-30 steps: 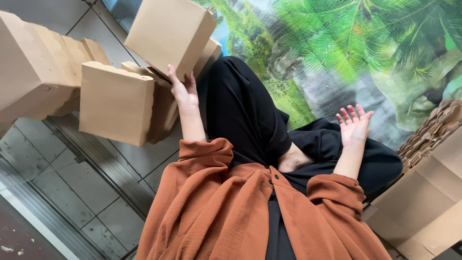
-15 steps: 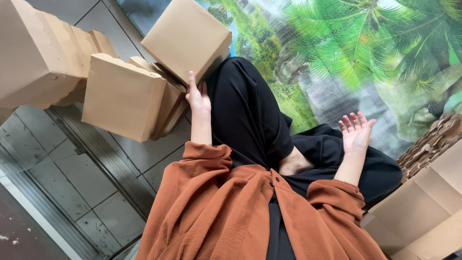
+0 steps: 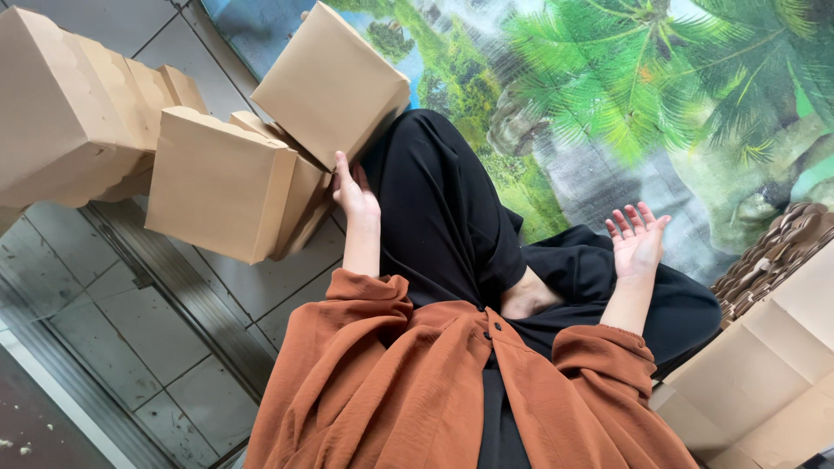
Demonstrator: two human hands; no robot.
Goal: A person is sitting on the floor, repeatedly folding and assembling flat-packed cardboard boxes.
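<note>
Left hand (image 3: 354,193) is up against the near corner of the top box (image 3: 332,82), fingers pressed flat to its underside, thumb along the edge — touching and steadying more than clamping. A second ago that hand was lower and further left, reaching among the boxes; now it has come in tight under this one, and the box sits tilted, corner down, resting on the folded flats (image 3: 300,195) beneath. Just left of it stands a second box (image 3: 217,184), closed and square, and further left a big stack (image 3: 69,108) with scalloped edges, all on the tiled floor (image 3: 156,347). Right hand (image 3: 637,239) is out in the air on the right, palm up, fingers spread, holding nothing, and it has barely shifted. More flat cardboard (image 3: 764,365) leans at the near right. The person sits cross-legged in black trousers on a palm-print mat (image 3: 625,104), rust shirt in front. So the top box looks to be the one in hand, 1 hand on it, the other free.
</note>
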